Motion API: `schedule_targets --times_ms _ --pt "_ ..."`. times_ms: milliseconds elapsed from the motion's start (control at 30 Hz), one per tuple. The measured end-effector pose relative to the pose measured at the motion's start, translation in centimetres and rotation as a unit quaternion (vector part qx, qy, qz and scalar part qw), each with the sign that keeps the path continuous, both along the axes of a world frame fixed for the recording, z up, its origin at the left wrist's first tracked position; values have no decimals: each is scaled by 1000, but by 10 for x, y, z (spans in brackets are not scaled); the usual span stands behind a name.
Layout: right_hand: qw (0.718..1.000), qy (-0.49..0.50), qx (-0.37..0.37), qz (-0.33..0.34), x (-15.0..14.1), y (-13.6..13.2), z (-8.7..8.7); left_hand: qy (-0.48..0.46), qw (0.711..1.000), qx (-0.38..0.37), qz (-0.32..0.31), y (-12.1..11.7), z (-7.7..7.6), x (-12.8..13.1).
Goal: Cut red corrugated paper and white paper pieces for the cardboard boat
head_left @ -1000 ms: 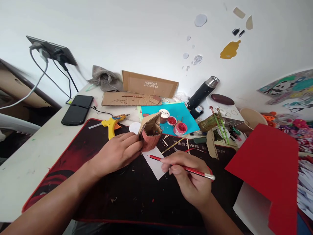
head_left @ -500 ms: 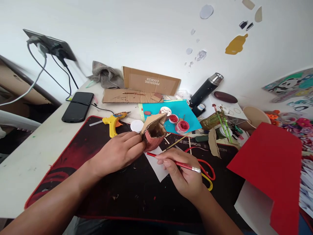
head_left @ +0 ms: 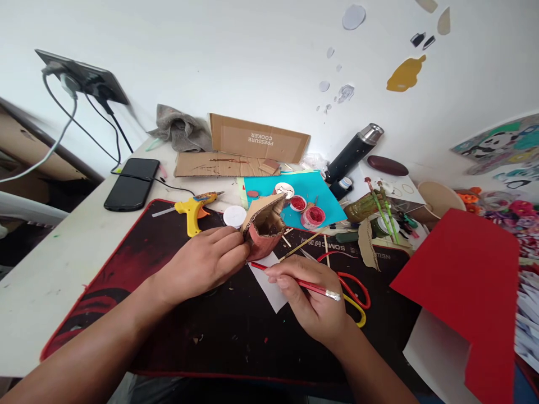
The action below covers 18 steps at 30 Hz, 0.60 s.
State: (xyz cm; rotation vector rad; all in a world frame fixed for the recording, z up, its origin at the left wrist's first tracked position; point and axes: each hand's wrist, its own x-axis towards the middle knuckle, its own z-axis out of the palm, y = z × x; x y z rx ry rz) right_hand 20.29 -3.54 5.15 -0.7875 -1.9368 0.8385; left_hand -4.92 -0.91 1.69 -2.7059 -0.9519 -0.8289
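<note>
My left hand (head_left: 213, 255) is closed on the near left side of a small cardboard house-shaped piece (head_left: 264, 242), its lower wall painted dull red and its top open. The piece stands on a scrap of white paper (head_left: 272, 289). In my right hand (head_left: 314, 297) is a red pencil (head_left: 301, 282), gripped between thumb and fingers. The pencil's tip meets the paper close to the base of the cardboard piece, and its silvery end points right. My left fingertips are partly hidden behind the cardboard.
A yellow glue gun (head_left: 193, 213) lies left on the black mat (head_left: 177, 336). Red paint pots (head_left: 313, 217) sit on blue paper behind the cardboard. Red-and-yellow scissors (head_left: 356, 292) lie beyond my right hand. A phone (head_left: 132, 184), a dark flask (head_left: 353, 151) and a red sheet (head_left: 467, 280) surround the work.
The pencil's back end has swung slightly left and down, while its tip has shifted slightly along the paper by the cardboard's base. My left hand keeps its hold.
</note>
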Motion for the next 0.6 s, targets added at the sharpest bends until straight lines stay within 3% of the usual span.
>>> schedule_targets --times_ms 600 --pt "1000 -2 -12 -15 5 2 -1 -44 998 -41 -17 2 -2 -2"
